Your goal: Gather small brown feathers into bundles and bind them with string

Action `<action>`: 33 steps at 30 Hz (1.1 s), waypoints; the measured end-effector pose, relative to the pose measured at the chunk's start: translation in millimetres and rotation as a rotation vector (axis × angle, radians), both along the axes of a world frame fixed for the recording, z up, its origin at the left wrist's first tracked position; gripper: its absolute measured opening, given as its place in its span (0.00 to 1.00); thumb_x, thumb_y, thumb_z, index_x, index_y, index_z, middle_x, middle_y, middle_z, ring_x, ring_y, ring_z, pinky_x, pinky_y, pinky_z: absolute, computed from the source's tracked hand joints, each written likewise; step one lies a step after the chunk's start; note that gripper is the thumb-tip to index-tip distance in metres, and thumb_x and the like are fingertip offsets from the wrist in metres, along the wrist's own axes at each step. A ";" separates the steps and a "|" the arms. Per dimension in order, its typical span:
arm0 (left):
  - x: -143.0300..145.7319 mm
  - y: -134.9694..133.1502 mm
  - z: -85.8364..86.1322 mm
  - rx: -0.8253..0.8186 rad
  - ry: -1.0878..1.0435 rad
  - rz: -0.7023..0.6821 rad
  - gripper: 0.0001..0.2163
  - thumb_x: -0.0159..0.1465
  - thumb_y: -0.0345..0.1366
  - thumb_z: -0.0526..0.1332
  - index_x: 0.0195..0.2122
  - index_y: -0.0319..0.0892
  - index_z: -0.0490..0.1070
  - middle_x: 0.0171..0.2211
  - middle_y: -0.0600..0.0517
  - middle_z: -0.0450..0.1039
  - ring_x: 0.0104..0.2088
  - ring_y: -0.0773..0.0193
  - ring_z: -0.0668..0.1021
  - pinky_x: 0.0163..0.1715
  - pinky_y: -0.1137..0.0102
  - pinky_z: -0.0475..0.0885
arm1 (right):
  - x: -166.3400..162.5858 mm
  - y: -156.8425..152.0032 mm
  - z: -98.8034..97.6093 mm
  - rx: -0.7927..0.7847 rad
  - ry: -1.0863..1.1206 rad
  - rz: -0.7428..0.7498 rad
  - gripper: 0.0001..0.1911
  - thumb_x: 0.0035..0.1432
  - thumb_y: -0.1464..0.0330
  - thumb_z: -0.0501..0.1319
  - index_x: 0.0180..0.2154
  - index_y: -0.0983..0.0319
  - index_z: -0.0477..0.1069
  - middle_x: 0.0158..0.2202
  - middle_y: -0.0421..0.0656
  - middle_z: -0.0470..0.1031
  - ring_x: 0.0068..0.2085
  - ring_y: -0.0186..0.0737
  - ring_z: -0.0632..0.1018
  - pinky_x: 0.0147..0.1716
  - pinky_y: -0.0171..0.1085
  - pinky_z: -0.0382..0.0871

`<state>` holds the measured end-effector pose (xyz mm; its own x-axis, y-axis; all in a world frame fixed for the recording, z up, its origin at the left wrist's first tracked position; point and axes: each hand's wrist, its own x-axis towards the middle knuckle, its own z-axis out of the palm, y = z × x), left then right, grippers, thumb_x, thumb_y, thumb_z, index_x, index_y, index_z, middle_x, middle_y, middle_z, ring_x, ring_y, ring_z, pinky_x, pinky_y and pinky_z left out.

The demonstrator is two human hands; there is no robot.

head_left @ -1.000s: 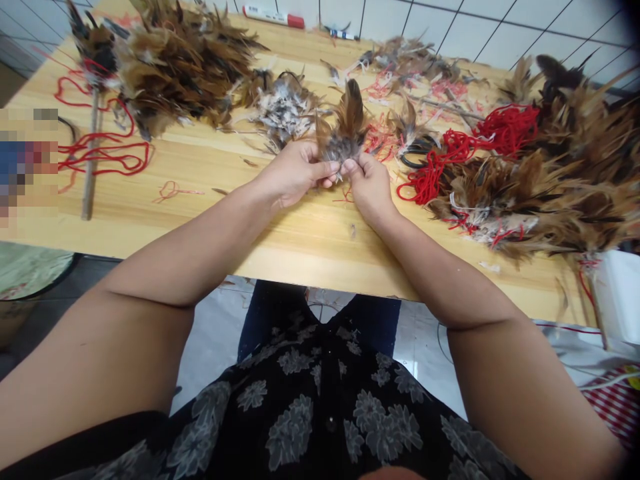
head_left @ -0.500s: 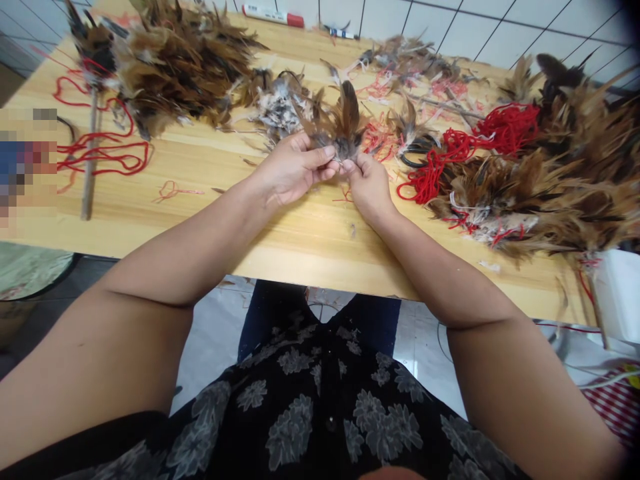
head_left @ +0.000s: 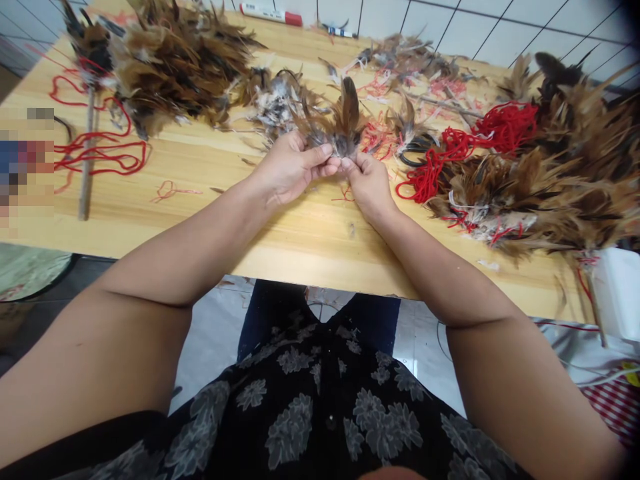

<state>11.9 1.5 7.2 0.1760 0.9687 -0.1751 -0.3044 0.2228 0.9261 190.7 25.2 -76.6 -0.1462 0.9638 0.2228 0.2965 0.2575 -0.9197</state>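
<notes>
A small bunch of brown feathers [head_left: 344, 123] stands up between my two hands over the middle of the wooden table [head_left: 210, 200]. My left hand [head_left: 293, 167] pinches the bunch's base from the left with thumb and fingers closed. From the right, my right hand [head_left: 369, 180] pinches the same base, fingers closed. The quill ends are hidden by my fingertips.
A big heap of brown feathers [head_left: 175, 60] lies at the back left beside a stick [head_left: 86, 160] with red string [head_left: 100, 150]. Red yarn [head_left: 480, 137] and more feather bundles [head_left: 545, 187] fill the right side. A red-capped marker [head_left: 273, 13] lies at the far edge.
The feather bunch has shifted slightly in my fingers, spreading a little to the left. Both hands stay almost where they were.
</notes>
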 end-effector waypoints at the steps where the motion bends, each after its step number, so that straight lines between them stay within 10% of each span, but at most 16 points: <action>1: -0.3 0.0 0.0 0.004 0.009 0.002 0.15 0.71 0.22 0.81 0.37 0.42 0.78 0.29 0.56 0.80 0.35 0.65 0.89 0.42 0.75 0.87 | 0.1 -0.3 1.0 -0.006 0.005 0.003 0.25 0.77 0.42 0.68 0.41 0.56 0.81 0.39 0.41 0.85 0.47 0.44 0.84 0.57 0.46 0.83; 33: -7.8 3.3 -3.4 0.058 0.153 -0.083 0.12 0.64 0.16 0.78 0.39 0.37 0.82 0.28 0.52 0.84 0.26 0.66 0.85 0.30 0.77 0.82 | 2.1 -2.3 3.6 0.009 -0.071 0.009 0.15 0.76 0.56 0.69 0.36 0.55 0.75 0.36 0.40 0.78 0.49 0.46 0.80 0.62 0.50 0.80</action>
<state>4.1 4.9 3.7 0.2316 0.9612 -0.1500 -0.1417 0.1859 0.9723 192.7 22.9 -73.1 -0.1709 0.9604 0.2200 0.3580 0.2685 -0.8943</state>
